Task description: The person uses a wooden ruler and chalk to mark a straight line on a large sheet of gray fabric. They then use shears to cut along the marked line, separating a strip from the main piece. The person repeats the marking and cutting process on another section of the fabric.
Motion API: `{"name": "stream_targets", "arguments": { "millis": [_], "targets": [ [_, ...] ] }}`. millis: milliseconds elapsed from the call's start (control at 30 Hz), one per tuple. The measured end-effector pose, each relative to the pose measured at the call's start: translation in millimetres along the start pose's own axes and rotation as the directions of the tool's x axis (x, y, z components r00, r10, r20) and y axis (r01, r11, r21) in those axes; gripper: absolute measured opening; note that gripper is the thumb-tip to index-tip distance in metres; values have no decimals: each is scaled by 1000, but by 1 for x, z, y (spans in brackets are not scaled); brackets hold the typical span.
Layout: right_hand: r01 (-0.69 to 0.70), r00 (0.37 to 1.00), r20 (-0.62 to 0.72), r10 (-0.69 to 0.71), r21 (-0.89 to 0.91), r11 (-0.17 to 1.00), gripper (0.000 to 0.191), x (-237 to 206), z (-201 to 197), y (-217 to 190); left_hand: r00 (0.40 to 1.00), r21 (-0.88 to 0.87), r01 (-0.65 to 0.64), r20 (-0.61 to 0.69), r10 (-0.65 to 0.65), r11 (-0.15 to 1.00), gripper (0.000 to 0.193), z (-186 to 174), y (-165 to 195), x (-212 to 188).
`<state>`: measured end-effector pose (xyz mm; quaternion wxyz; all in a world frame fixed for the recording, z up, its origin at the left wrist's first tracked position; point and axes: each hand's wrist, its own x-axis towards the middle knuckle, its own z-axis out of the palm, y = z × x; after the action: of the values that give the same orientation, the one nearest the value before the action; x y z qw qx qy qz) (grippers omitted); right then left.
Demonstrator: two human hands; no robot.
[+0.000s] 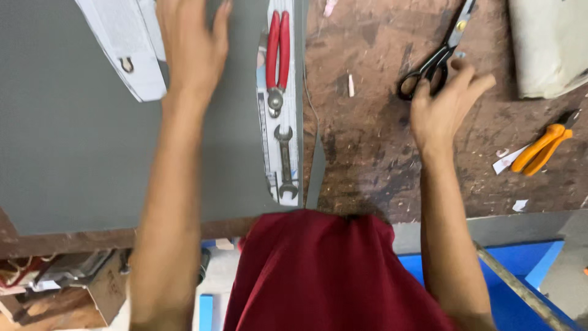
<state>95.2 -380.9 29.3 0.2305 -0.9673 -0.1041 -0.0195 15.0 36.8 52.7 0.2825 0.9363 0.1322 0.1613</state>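
Left hand (193, 46) spread flat, fingers open, pressing down on the grey sheet (73, 135) that covers the left part of the desk (367, 165); nothing gripped, only held still under the palm. Right hand (444, 104) open too, fingers loosely extended, fingertips touching the black handles of the scissors (432, 61) lying near the far edge, not yet closed around them.

Sheet: probably thin, light and bendy, stiff enough to lie flat but likely to slide on the worn wood unless pinned. Best held by flat pressure well inside the edge, as the palm does now. A narrow grey sliver (316, 171) just beside its right edge.

Scissors: seemingly hard metal blades with smooth plastic loops, light, no give; safest taken through the loops, blades pointing away.

Along the sheet's right edge, a pale strip (293, 92) carrying red-handled pliers (277, 61) and a small spanner (285, 162), which act as weights. White paper shape (125, 49) at the top left of the sheet. Orange-handled cutters (542, 149) well apart at the right, beside paper scraps.
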Motion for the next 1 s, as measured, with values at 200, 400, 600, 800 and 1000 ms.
{"name": "stream_targets", "arguments": {
  "millis": [200, 400, 600, 800, 1000],
  "targets": [
    [140, 989, 47, -137, -79, 987, 48, 18, 21, 42, 945, -184, 322, -4, -328, 929, 27, -48, 48, -174],
    [58, 998, -5, -58, -37, 998, 45, 34, 27, 38, 806, -158, 590, 69, -587, 792, 25, -65, 94, -273],
    [266, 959, -92, -268, -36, 963, 51, 24, 42, 40, 787, -212, 611, 58, -615, 762, 26, -55, 112, -303],
    [73, 982, 167, -85, 75, 995, 32, 54, 17, 64, 685, -317, 715, 136, -716, 623, 24, -27, 125, -326],
    [-614, 615, 777, -134, 579, 536, 20, 37, -79, 73, 528, -457, 796, 203, -825, 397, 19, 23, 153, -360]
  ]
}}
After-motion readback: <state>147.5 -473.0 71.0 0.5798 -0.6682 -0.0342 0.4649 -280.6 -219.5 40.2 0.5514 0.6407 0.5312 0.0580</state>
